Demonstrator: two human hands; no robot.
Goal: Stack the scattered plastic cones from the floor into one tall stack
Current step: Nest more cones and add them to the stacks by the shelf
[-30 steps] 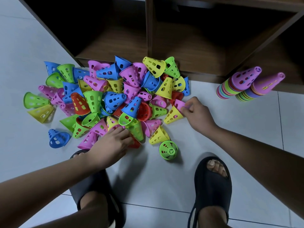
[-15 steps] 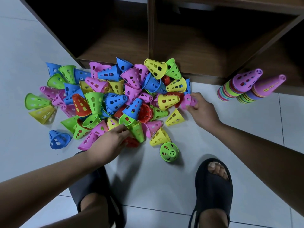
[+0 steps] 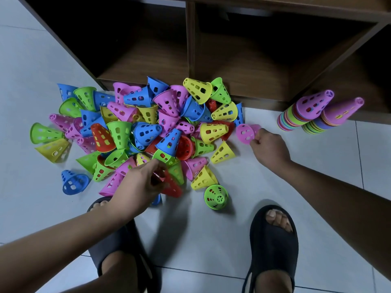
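Note:
A heap of perforated plastic cones (image 3: 146,132) in pink, blue, green, yellow and red lies on the tiled floor before a wooden shelf. My right hand (image 3: 268,148) pinches a pink cone (image 3: 245,134) by its rim, lifted just right of the heap. My left hand (image 3: 139,185) grips a red cone (image 3: 172,186) at the heap's near edge. Two upright multicoloured stacks, each topped by a pink cone, stand at the right: one stack (image 3: 304,112) and a second stack (image 3: 336,117) beside it.
A dark wooden shelf unit (image 3: 190,49) with open compartments rises right behind the heap and stacks. My two feet in black slides (image 3: 273,240) stand on the pale tiles. A lone green cone (image 3: 215,196) and a blue cone (image 3: 73,182) lie apart from the heap.
My right hand has drawn the pink cone out of the heap and carried it rightward. My left hand has closed on the red cone and begun lifting it.

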